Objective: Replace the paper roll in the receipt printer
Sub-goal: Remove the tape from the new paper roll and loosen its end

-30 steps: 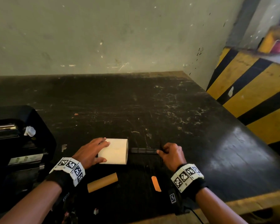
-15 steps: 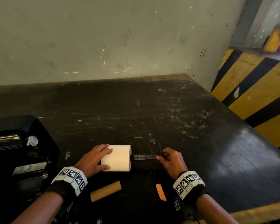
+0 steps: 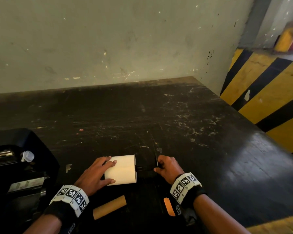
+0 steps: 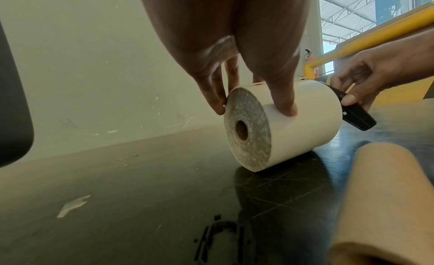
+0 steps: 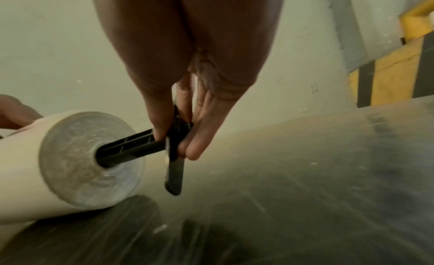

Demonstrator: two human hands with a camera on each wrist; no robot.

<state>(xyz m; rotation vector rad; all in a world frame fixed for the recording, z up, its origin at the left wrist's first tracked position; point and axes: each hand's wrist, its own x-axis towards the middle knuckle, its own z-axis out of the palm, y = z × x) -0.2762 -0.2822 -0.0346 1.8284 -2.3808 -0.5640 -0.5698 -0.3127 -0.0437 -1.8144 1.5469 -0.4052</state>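
— What sits at the left edge?
— A glossy black plastic printer point(image 3: 15, 166), lid up.

— And lower centre?
— The left hand point(image 3: 96, 174) grips a smooth white paper roll point(image 3: 123, 169) lying on the scuffed dark table point(image 3: 210, 149). A bare cardboard tube point(image 3: 109, 207) lies below.

— Right of that?
— The right hand point(image 3: 169, 168) pinches a ribbed black spindle point(image 5: 131, 148) poking into the roll's core.

Black spindle point(image 5: 131, 148), pinched by right hand point(image 3: 167, 168), now sits deeper in paper roll point(image 3: 121, 170); less shaft exposed than 1.0 s ago. Right hand closer to roll. Left hand point(image 3: 93, 176) slid further over roll.
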